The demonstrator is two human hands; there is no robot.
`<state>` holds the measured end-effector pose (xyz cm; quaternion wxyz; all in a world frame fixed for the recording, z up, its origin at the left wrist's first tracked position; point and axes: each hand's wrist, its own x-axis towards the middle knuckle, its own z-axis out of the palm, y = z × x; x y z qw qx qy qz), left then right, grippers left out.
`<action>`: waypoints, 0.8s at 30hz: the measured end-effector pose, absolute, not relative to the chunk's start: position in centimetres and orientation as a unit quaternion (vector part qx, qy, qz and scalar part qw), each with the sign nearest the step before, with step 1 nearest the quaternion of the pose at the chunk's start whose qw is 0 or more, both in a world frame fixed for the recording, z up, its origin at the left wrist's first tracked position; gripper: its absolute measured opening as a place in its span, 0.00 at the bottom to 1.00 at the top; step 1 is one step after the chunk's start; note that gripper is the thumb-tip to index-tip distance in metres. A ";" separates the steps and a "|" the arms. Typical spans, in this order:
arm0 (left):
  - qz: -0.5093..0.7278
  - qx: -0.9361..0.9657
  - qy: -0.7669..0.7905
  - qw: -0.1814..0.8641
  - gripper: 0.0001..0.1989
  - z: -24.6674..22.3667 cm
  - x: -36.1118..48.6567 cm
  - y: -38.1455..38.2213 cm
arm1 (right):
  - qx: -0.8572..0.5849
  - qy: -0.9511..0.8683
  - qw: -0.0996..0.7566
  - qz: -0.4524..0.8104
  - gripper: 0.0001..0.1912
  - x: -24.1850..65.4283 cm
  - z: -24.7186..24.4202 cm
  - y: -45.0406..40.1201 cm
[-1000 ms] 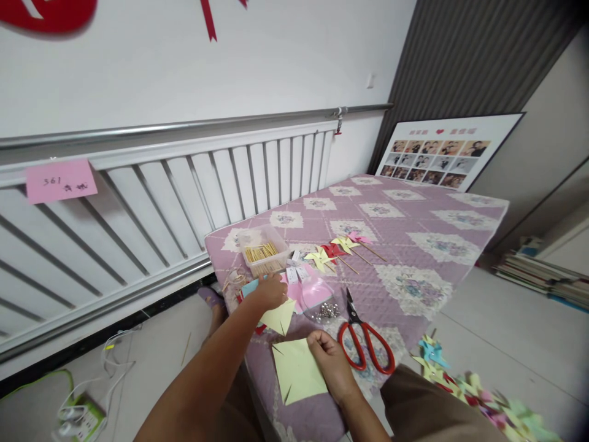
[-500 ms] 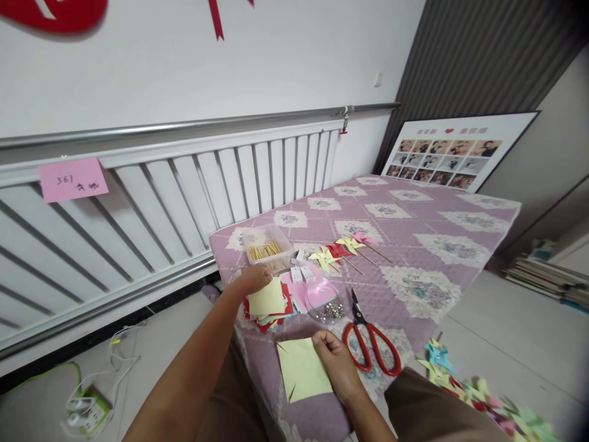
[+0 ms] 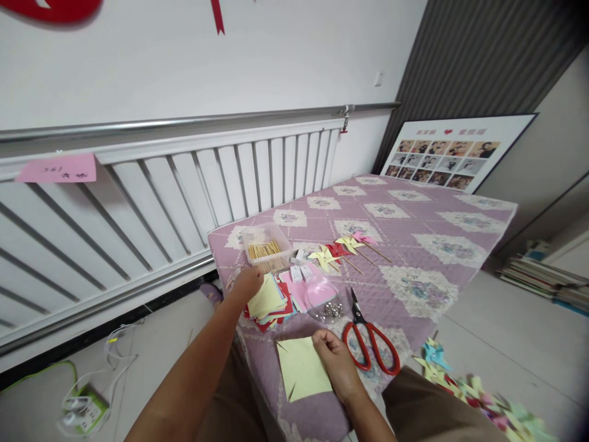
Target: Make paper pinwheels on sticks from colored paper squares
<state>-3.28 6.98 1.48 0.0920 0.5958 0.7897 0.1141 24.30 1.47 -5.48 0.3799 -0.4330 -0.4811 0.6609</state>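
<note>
My right hand (image 3: 338,362) pinches the right edge of a pale yellow paper square (image 3: 304,369) lying on the table, with slits cut in from its corners. My left hand (image 3: 248,283) is closed beside a stack of coloured paper squares (image 3: 267,301), its fingertips near the top yellow sheet; what they hold, if anything, is hidden. Just beyond it stands a clear plastic box (image 3: 286,245) of thin wooden sticks (image 3: 264,250). Red-handled scissors (image 3: 362,325) lie right of the square, blades pointing away. Small metal pins (image 3: 333,310) sit in a clear round dish.
Finished paper pinwheels (image 3: 338,250) on sticks lie further back on the patterned tablecloth (image 3: 427,245). Pink sheets (image 3: 317,288) lie near the stack. More pinwheels (image 3: 481,393) are on the floor at right. A radiator (image 3: 257,172) runs along the wall; a power strip (image 3: 91,408) is on the floor.
My left hand has drawn back slightly leftward along the stack. The top yellow sheet and the sheets under it sit at a different angle, more fanned out. My right hand has stayed put.
</note>
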 end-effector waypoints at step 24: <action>0.603 0.223 0.577 0.504 0.22 -5.1 8.8 -4.9 | -0.448 -0.433 0.415 0.663 0.19 23.9 -6.0 1.1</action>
